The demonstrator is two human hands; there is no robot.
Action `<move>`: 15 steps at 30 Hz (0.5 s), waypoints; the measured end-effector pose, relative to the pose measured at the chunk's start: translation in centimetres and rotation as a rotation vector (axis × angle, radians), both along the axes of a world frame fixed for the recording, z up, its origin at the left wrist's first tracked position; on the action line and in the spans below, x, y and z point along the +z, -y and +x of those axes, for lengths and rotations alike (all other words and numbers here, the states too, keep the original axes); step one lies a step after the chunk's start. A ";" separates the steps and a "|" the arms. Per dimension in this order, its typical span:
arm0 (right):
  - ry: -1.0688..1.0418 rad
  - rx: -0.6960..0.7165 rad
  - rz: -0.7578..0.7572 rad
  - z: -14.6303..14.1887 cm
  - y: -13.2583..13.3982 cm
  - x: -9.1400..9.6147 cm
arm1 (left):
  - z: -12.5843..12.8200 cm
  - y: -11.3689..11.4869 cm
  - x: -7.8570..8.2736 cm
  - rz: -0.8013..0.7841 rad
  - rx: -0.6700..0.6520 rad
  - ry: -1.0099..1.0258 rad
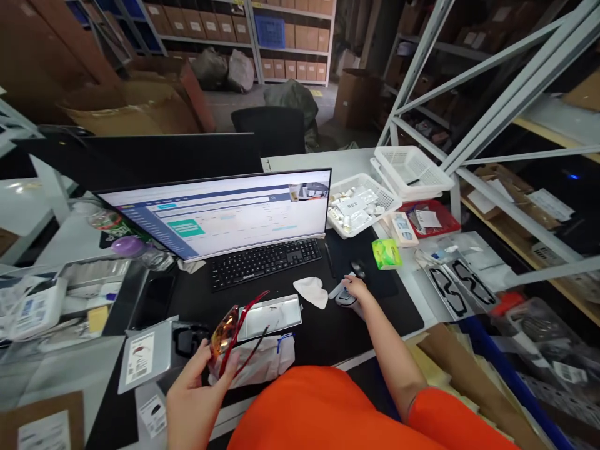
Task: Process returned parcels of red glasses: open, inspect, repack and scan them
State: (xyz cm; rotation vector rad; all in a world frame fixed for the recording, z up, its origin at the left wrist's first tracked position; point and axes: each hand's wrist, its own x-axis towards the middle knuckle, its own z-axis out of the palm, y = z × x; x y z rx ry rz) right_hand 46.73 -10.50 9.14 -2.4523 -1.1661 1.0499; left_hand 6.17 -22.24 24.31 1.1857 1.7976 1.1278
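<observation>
My left hand [199, 378] grips a pair of red-framed sunglasses [229, 331] with orange lenses, raised above the desk with the temples spread. Below them lie a pale pouch [269, 361] with a blue cord and an open white box [274, 317]. My right hand [356, 289] reaches across the black mat, its fingers closed on a small grey packet [345, 300] whose contents I cannot make out. A black mouse [359, 270] is just beyond that hand. To its left, a white cloth [312, 291] lies flat.
A monitor [225, 212] and black keyboard [265, 261] stand ahead. White baskets [391, 203] and a red tray [440, 228] fill the back right, near a green packet [387, 254]. Bagged black frames [462, 284] lie right; a labelled silver package [145, 356] lies left.
</observation>
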 end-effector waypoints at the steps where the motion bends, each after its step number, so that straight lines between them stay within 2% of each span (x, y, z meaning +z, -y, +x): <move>1: 0.008 -0.008 -0.019 -0.3 -0.5 -0.1 | 0.2 0.1 0.1 -0.047 0.039 0.082; 5: 0.023 0.008 0.026 -0.8 -1.3 1.1 | 1.0 -0.1 1.4 -0.078 0.172 0.421; 8: 0.004 0.060 0.184 -1.0 -1.2 3.0 | 1.6 -0.9 2.7 -0.162 0.393 0.742; 11: -0.052 0.114 0.358 -2.6 -0.2 5.4 | 2.2 -1.6 3.7 -0.318 0.566 1.083; 13: -0.139 0.166 0.467 -4.5 1.2 7.4 | 2.6 -1.8 4.2 -0.401 0.604 1.230; 15: -0.301 0.257 0.601 -6.6 3.1 9.7 | 3.0 -1.7 4.5 -0.449 0.621 1.286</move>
